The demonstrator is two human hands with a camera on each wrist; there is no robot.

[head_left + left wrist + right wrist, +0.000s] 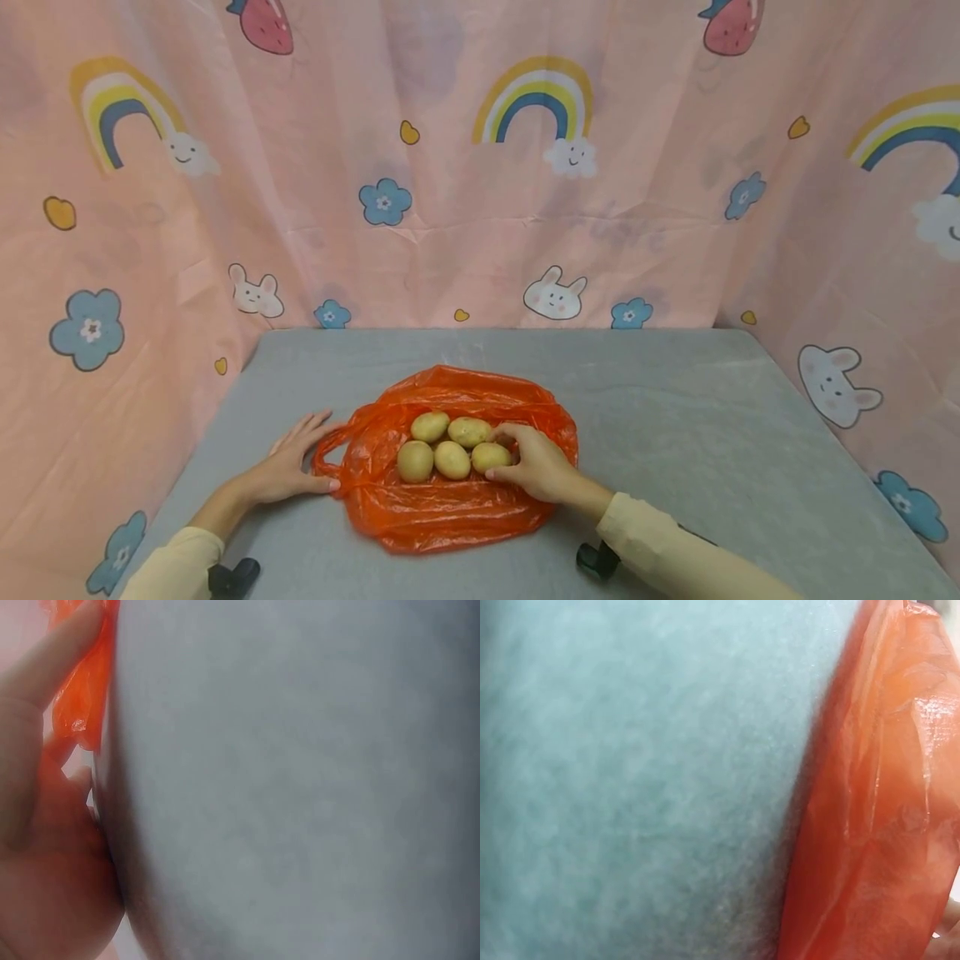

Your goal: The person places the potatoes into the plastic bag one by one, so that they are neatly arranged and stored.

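Note:
An orange plastic bag (pixel 450 521) lies spread flat on the table, with several yellowish-brown potatoes (pixel 452 460) grouped on its middle in two rows. My right hand (pixel 543 467) reaches in from the right; its thumb and fingers close around the front-right potato (pixel 491 457). The palm side of that hand is hidden in the head view. At the bag's left end, my left hand (pixel 281 477) lies with fingers spread beside the loop handle (pixel 324 462), its thumb tip on the plastic. The left wrist view shows the thumb (pixel 56 656) against the orange plastic (pixel 81 694).
The grey table (pixel 675 417) extends beyond the bag on every side. A pink patterned curtain (pixel 450 258) hangs behind it and along both sides. Dark straps (pixel 597 560) sit at the wrists below the cream sleeves (pixel 660 542).

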